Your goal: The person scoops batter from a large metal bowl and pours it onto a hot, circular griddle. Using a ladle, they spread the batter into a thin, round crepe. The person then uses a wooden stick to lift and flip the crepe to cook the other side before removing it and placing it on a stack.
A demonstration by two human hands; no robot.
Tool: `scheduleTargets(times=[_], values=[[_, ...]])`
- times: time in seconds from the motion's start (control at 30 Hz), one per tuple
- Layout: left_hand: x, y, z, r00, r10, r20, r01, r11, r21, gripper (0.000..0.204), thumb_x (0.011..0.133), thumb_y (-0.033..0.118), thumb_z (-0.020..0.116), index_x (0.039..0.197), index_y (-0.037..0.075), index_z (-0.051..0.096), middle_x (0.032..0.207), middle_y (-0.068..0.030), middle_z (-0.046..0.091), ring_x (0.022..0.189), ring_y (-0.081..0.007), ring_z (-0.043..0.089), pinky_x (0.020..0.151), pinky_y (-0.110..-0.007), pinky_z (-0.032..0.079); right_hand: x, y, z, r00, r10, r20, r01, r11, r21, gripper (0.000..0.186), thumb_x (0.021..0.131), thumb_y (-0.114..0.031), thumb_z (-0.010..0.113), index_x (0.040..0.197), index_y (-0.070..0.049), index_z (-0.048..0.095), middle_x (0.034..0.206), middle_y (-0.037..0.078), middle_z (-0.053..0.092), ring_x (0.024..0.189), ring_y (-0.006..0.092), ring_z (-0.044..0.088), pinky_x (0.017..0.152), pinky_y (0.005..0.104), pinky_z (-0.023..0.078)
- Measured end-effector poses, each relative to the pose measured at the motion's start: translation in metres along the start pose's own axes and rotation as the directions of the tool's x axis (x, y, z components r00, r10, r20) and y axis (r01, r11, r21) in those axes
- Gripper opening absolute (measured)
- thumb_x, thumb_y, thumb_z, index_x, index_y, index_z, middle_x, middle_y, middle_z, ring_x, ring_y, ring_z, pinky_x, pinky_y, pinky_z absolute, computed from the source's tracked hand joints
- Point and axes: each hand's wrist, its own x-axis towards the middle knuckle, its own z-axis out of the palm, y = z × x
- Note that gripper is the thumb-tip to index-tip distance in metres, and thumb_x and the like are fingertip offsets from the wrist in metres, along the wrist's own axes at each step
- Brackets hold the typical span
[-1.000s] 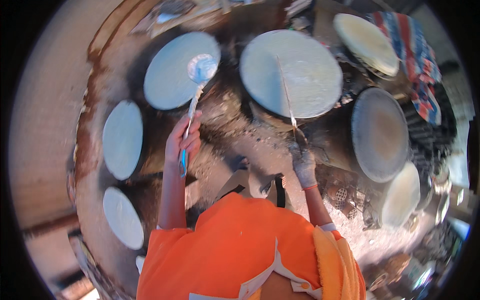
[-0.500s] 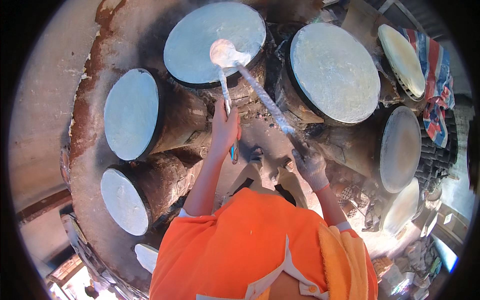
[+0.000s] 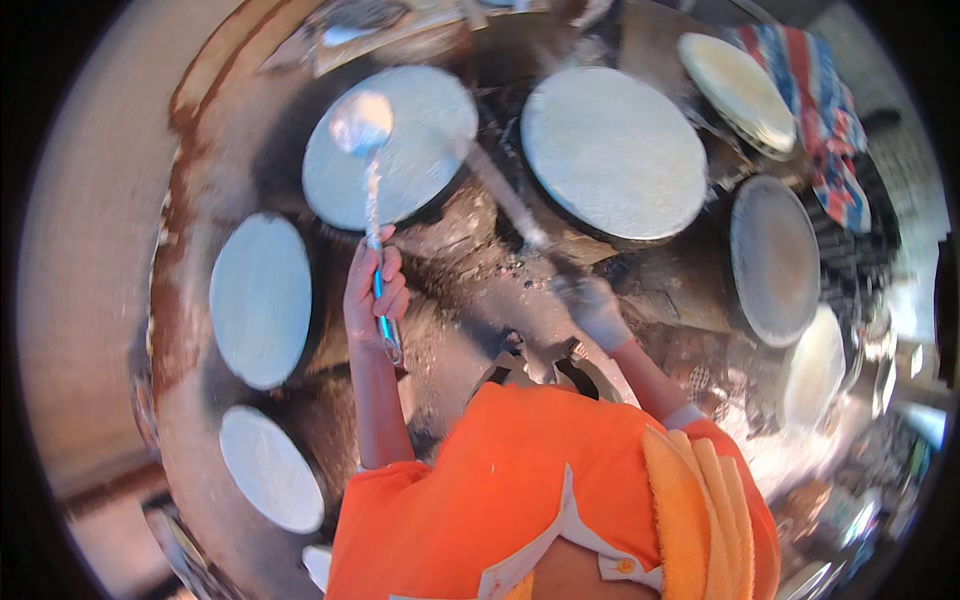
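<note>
My bare left hand (image 3: 372,295) grips the handle of a metal ladle (image 3: 362,123), whose pale-coated bowl is raised above the upper-left round griddle (image 3: 415,185), which has a white layer on it. My right hand (image 3: 590,305), in a greyish glove and blurred, is closed on a long, pale-smeared stick (image 3: 500,195). The stick slants up and left toward that same griddle; its far end is too smeared to tell whether it touches. To the right sits another white-coated griddle (image 3: 615,150).
More round griddles stand in a ring: left (image 3: 258,300), lower left (image 3: 268,468), upper right (image 3: 737,90), a greyer one at right (image 3: 770,260), lower right (image 3: 812,365). A striped cloth (image 3: 840,190) lies at upper right. Clutter (image 3: 820,520) fills the lower right; a wall (image 3: 85,300) is at left.
Since half a second ago the ladle and my left hand have moved left, apart from the stick's end. My right hand has shifted slightly left and up. The whole view has also swung.
</note>
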Motion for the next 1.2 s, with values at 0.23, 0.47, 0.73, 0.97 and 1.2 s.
scheduleTargets(times=[0.23, 0.47, 0.73, 0.97, 1.2], values=[[0.089, -0.042, 0.021, 0.978, -0.114, -0.176, 0.173, 0.912, 0.371, 0.017, 0.094, 0.019, 0.041, 0.105, 0.007, 0.047, 0.070, -0.0015, 0.047, 0.038, -0.0047, 0.033, 0.034, -0.020, 0.030, 0.019, 0.050, -0.031, 0.963, 0.212, -0.167, -0.053, 0.756, 0.653, 0.038, 0.085, 0.000, 0.050, 0.123, -0.003, 0.050, 0.122, 0.003, 0.054, 0.111, 0.0123, 0.049, 0.095, 0.0238, 0.036], [0.200, -0.152, 0.108, 0.953, -0.273, -0.129, 0.297, 0.767, 0.569, 0.012, 0.090, 0.018, 0.049, 0.090, 0.009, 0.040, 0.064, -0.0017, 0.046, 0.039, -0.0060, 0.037, 0.036, -0.023, 0.031, 0.035, 0.003, -0.120, 0.904, -0.133, -0.407, 0.068, 0.983, -0.170, 0.035, 0.088, -0.016, 0.049, 0.122, -0.009, 0.051, 0.116, 0.010, 0.057, 0.105, 0.0222, 0.056, 0.089, 0.0317, 0.043], [0.297, -0.267, 0.110, 0.984, -0.090, -0.155, 0.170, 0.204, 0.964, 0.016, 0.088, 0.011, 0.045, 0.097, 0.002, 0.036, 0.063, -0.0107, 0.049, 0.041, -0.0179, 0.048, 0.038, -0.034, 0.037, 0.059, 0.056, -0.182, 0.888, 0.018, -0.460, -0.202, 0.914, -0.353, 0.031, 0.086, -0.025, 0.052, 0.112, -0.010, 0.055, 0.093, 0.016, 0.061, 0.085, 0.0314, 0.060, 0.073, 0.0386, 0.048], [0.283, -0.249, 0.108, 0.987, -0.020, -0.161, 0.162, 0.090, 0.983, 0.016, 0.088, 0.010, 0.043, 0.099, 0.002, 0.034, 0.063, -0.0123, 0.049, 0.039, -0.0183, 0.046, 0.039, -0.033, 0.037, 0.086, 0.061, -0.189, 0.905, 0.201, -0.374, -0.318, 0.905, -0.283, 0.036, 0.087, -0.016, 0.050, 0.122, -0.011, 0.050, 0.114, 0.014, 0.057, 0.104, 0.0214, 0.056, 0.085, 0.0298, 0.043], [0.247, -0.203, 0.068, 0.950, -0.063, -0.307, 0.294, 0.514, 0.806, 0.013, 0.087, 0.008, 0.042, 0.097, 0.004, 0.035, 0.062, -0.0049, 0.042, 0.036, -0.0124, 0.040, 0.033, -0.029, 0.032, 0.114, 0.037, -0.130, 0.971, 0.080, -0.225, -0.164, 0.907, -0.388, 0.038, 0.089, -0.020, 0.046, 0.126, -0.010, 0.047, 0.121, 0.014, 0.053, 0.112, 0.0260, 0.052, 0.092, 0.0303, 0.040]])
